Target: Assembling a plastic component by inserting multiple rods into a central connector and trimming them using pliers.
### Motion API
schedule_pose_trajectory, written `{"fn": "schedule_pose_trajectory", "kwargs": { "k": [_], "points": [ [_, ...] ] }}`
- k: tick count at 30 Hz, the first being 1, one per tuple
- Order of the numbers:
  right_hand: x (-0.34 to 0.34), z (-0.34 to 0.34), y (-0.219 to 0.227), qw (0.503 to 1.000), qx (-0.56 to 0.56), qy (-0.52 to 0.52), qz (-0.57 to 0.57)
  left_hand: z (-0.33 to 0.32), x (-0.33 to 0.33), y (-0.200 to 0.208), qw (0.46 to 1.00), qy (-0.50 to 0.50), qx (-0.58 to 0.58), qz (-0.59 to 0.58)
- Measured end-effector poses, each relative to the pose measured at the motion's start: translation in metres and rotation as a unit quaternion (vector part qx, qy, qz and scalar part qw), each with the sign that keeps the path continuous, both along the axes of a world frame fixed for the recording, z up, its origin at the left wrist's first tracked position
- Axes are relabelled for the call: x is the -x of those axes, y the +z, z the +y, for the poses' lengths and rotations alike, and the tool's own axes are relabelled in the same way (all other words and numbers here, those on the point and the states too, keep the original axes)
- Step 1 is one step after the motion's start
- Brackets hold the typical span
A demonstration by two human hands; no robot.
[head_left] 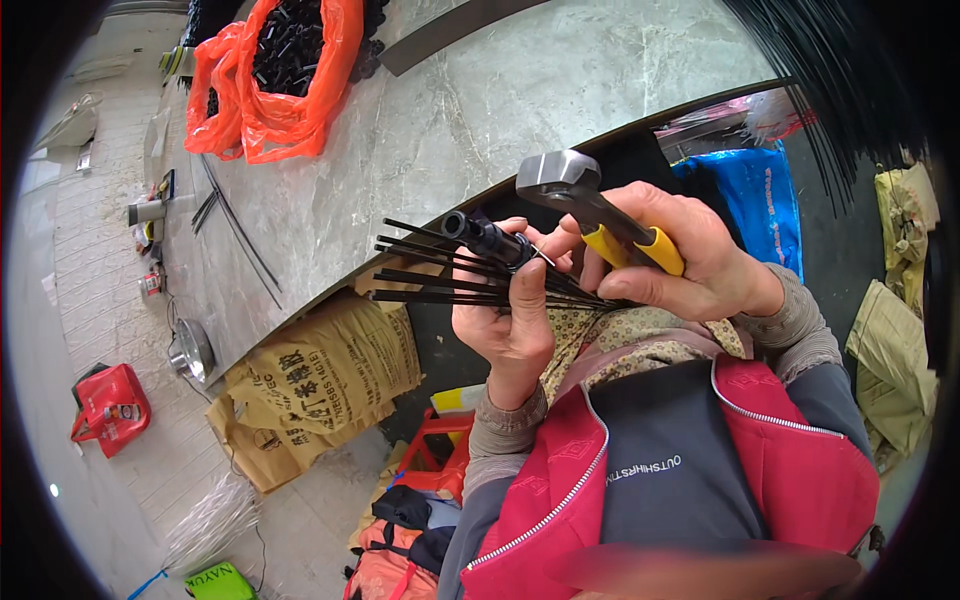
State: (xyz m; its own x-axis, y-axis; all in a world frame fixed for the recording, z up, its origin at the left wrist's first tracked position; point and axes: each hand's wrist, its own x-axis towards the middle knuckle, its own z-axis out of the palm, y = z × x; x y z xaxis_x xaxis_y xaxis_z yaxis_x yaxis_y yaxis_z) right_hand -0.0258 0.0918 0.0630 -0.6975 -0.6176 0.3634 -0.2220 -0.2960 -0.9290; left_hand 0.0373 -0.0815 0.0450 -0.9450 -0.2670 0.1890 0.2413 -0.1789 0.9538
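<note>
My left hand (515,335) is closed around a fanned bundle of thin black rods (425,284) and a black ribbed plastic tube fitting (478,235). The fitting's hollow end points up and left, over the rods' tips. In my right hand (705,245) sits a pair of pincers (560,178) with yellow-sleeved handles, its metal head turned toward the table. The right fingertips also come close to the fitting, where a short shiny wire (544,258) sticks out. Whether those fingertips pinch the wire is hard to see.
Orange plastic bags (262,148) filled with small black parts stand on the grey table (440,130). Long black rods (820,80) hang over its right end. Below the table edge are a brown paper sack (330,375), a metal bowl (192,350) and a blue bag (755,195).
</note>
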Motion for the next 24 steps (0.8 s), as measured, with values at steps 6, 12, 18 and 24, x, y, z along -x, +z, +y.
{"fn": "schedule_pose_trajectory", "kwargs": {
  "k": [6,12,18,24],
  "points": [
    [-0.001,-0.005,0.006,0.991,-0.066,-0.077,0.083,0.004,-0.004,0.002,1.0,0.004,-0.002,0.021],
    [-0.003,-0.017,0.002,0.984,-0.041,-0.122,0.12,0.003,-0.007,0.0,0.998,0.015,0.041,0.038],
    [0.001,-0.019,0.005,0.978,-0.026,-0.124,0.167,-0.001,-0.008,-0.004,0.997,0.04,0.063,0.03],
    [0.003,-0.018,0.004,0.977,-0.043,-0.131,0.161,0.001,-0.006,-0.002,0.996,0.044,0.075,0.031]
  ]
}}
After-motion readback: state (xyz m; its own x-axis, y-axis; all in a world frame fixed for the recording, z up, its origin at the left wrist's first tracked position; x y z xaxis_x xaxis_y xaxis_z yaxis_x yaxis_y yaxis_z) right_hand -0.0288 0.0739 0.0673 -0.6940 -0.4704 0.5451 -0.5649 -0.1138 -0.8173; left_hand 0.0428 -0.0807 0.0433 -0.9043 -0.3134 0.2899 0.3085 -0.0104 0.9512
